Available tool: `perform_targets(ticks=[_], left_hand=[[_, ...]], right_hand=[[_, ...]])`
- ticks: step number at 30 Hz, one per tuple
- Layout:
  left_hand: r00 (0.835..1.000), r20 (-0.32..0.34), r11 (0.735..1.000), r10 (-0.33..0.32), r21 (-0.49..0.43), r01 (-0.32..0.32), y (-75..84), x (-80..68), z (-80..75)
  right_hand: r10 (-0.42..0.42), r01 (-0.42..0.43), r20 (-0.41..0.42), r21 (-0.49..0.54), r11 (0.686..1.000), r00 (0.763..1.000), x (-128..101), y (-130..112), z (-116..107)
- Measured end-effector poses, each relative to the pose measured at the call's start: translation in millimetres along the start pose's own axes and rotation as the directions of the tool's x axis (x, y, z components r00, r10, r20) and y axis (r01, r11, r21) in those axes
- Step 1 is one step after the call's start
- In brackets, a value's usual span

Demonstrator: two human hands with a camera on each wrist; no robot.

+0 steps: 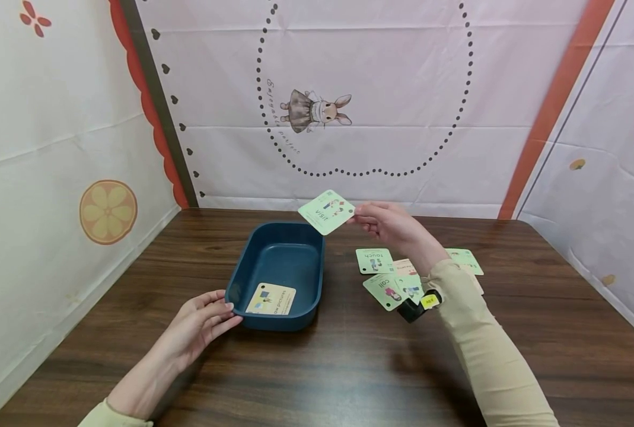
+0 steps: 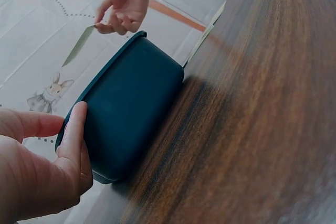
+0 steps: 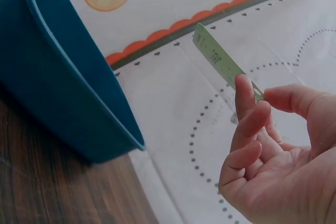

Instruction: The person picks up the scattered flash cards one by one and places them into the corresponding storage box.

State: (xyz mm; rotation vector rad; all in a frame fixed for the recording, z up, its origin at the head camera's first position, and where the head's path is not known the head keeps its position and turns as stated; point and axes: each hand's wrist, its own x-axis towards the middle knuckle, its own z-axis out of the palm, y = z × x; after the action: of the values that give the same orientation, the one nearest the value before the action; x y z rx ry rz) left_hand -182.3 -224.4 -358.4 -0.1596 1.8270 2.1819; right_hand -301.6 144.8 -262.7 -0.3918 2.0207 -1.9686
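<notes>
My right hand [image 1: 394, 228] pinches a green flashcard [image 1: 327, 212] marked "visit" by one corner, between thumb and fingers. The card is held up beside the far right rim of a dark blue bin [image 1: 242, 258]. In the right wrist view the same flashcard [image 3: 220, 59] is seen nearly edge-on. My left hand [image 1: 201, 323] grips the bin's near left corner; the left wrist view shows the thumb and fingers [image 2: 76, 127] on either side of its rim. Inside the bin, at the near end, lies a cream flashcard [image 1: 271, 299] with "draw pictures" partly readable.
Several flashcards lie loosely overlapping on the wooden table [image 1: 349, 367] right of the bin, among them a "touch" card [image 1: 374, 261] and a "call" card [image 1: 385, 290]. The right forearm partly covers them. A printed cloth [image 1: 391, 89] hangs behind the table.
</notes>
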Motion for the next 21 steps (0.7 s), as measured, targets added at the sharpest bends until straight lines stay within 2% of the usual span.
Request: perform_targets(ticks=[9, 21], left_hand=[[1.0, 0.005, 1.0, 0.0, 0.0, 0.0, 0.6, 0.3, 0.2], [1.0, 0.002, 1.0, 0.0, -0.003, 0.0, 0.2, 0.8, 0.3]], right_hand=[[-0.016, 0.017, 0.026, -0.026, 1.0, 1.0, 9.6, -1.4, 17.9], [-0.018, 0.019, 0.052, -0.009, 1.0, 0.998, 15.1, -2.0, 37.2]])
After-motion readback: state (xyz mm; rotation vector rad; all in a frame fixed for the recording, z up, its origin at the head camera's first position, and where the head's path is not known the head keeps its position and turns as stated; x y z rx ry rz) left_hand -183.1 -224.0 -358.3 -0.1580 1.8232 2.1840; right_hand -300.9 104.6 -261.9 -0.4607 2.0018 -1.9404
